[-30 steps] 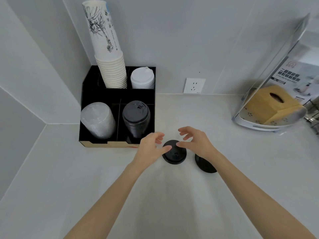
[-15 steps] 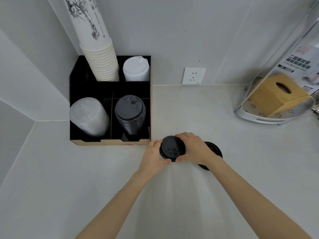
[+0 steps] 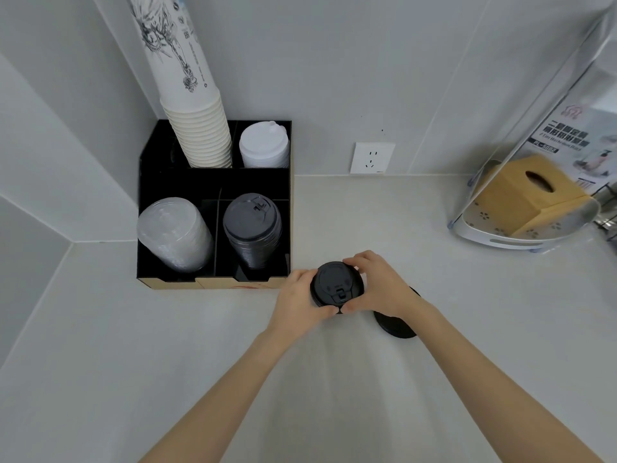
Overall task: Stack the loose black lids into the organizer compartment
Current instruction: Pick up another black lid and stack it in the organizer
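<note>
Lids, likely light, thin and slightly flexible, are sitting pinched by the rim between the left hand and right hand, near-right of the organizer, another lid lying right.

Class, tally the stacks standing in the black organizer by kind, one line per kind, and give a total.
Paper cup stack: 1
White lid stack: 1
Clear lid stack: 1
Black lid stack: 1
Total: 4
</note>
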`<action>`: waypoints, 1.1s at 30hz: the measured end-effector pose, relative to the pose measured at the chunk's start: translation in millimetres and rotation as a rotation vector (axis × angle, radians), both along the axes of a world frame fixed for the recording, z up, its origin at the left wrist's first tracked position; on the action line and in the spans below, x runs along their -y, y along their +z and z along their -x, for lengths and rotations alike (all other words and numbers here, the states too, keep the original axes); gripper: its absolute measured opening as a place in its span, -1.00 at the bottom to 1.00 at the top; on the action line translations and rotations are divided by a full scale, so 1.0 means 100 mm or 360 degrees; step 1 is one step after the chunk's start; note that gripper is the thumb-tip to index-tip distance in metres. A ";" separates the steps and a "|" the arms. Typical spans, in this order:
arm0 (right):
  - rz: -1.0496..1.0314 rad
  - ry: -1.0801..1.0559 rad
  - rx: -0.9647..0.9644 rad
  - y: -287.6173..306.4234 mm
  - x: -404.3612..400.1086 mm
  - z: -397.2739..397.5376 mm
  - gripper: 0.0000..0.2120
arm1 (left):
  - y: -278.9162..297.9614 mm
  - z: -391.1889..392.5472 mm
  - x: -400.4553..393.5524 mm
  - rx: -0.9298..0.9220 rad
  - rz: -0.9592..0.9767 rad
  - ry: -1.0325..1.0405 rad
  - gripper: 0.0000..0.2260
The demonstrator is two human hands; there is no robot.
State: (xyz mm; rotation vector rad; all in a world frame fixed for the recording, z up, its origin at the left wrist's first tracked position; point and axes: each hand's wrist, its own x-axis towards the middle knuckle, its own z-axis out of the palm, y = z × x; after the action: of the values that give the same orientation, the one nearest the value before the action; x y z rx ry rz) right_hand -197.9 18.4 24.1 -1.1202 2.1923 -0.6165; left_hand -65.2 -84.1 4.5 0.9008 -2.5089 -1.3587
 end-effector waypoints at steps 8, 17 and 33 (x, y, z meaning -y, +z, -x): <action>0.0261 -0.0056 0.0019 0.41 0.12 -0.04 -0.25 | 0.40 -0.07 0.20 -0.0180 0.0140 0.0040 -0.39; 0.0504 -0.0008 -0.0009 0.78 0.56 -0.16 -0.24 | 0.76 -0.31 0.56 -0.0471 0.0256 0.0239 -0.38; 0.0670 -0.0035 0.0112 0.71 1.31 -0.40 -0.28 | 0.73 -0.45 1.24 -0.0421 0.0208 0.0328 -0.36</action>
State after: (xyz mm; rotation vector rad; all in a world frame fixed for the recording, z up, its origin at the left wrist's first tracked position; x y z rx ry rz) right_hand -157.6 -112.7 95.1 -1.2580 2.0698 -1.1476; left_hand -20.5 -207.8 77.9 0.8622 -2.2104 -1.1523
